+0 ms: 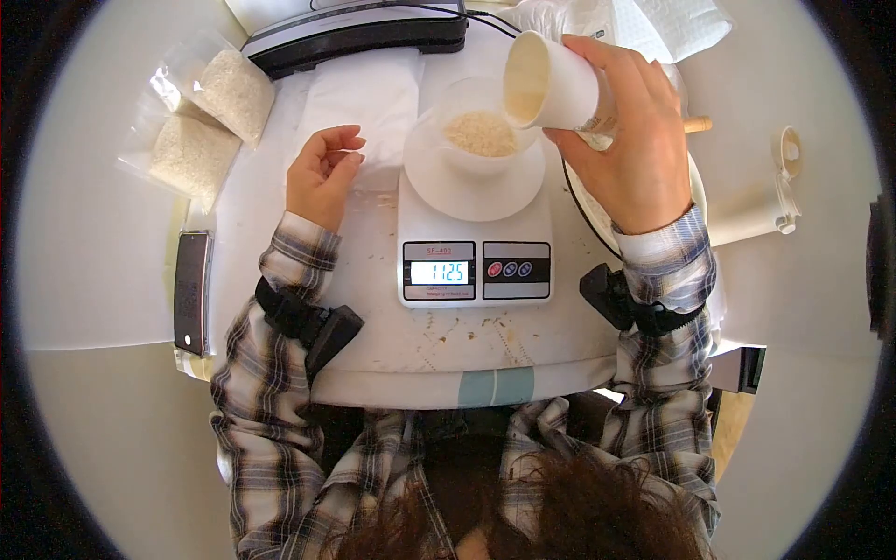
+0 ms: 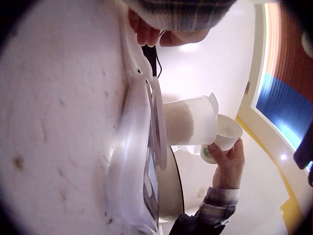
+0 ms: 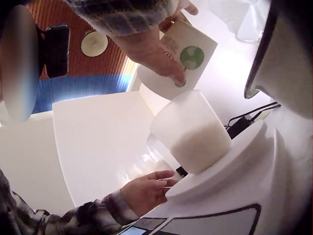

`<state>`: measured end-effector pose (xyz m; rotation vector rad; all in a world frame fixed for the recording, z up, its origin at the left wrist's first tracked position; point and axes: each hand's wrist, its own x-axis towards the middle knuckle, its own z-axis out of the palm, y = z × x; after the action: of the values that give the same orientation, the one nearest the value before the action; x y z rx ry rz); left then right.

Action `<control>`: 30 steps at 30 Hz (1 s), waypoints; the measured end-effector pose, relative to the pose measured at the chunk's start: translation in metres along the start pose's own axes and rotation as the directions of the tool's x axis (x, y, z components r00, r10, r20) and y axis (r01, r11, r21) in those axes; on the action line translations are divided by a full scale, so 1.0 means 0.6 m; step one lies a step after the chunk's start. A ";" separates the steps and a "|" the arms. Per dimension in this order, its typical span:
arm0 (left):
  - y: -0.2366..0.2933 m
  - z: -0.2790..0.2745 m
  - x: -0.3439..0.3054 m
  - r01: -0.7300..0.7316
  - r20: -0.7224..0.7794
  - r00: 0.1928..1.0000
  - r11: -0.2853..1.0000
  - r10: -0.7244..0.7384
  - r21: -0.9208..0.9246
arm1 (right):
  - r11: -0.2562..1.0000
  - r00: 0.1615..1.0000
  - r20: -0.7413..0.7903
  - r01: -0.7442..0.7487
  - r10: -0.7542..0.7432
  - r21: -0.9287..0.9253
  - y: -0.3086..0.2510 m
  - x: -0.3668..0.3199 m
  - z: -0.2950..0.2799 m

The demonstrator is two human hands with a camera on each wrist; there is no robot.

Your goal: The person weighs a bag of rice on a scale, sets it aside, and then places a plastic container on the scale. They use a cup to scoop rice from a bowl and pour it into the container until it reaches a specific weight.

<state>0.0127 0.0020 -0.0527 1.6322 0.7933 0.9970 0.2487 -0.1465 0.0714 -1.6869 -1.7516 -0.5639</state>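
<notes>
The right hand [image 1: 644,140] grips a white paper cup [image 1: 553,82], tilted with its mouth toward a translucent container [image 1: 481,149] of pale grains. In the right wrist view the cup [image 3: 188,58] shows a green round print above the container [image 3: 193,139]. That container stands on the round plate of a white scale [image 1: 476,229], whose display reads 1125 or 112.5; I cannot tell which. Beside the scale, the left hand [image 1: 322,177] holds nothing, its fingers loosely bent over the table near a white sheet.
Two clear bags of grains [image 1: 194,154] lie at the left, with a phone [image 1: 192,294] nearer the front. A black and silver appliance [image 1: 359,37] stands at the back. Right of the scale are a large round vessel [image 1: 700,201] partly under the right arm and a pale cylindrical item [image 1: 751,213].
</notes>
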 end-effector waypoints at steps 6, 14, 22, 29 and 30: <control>0.005 -0.001 0.000 0.008 0.016 1.000 0.999 -0.009 0.040 | 0.999 1.000 -0.001 -0.002 0.002 0.040 0.001 0.001 -0.001; 0.003 0.004 0.000 -0.019 -0.022 1.000 1.000 0.019 0.007 | 0.999 0.999 -0.028 0.019 -0.020 -0.030 0.003 -0.001 0.002; 0.000 0.004 0.001 -0.012 -0.027 1.000 1.000 0.012 -0.005 | 0.999 1.000 -0.009 0.002 -0.003 -0.033 0.000 -0.001 -0.001; 0.004 0.003 0.001 0.005 -0.027 1.000 1.000 -0.004 0.018 | 0.998 1.000 -0.013 0.004 -0.005 -0.056 0.001 -0.001 -0.002; 0.002 0.002 0.001 0.001 -0.022 1.000 1.000 -0.001 0.008 | 1.000 1.000 -0.002 0.005 -0.005 -0.027 0.001 -0.001 -0.002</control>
<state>0.0141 0.0015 -0.0519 1.6302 0.8145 1.0139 0.2496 -0.1477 0.0719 -1.7000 -1.7544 -0.5938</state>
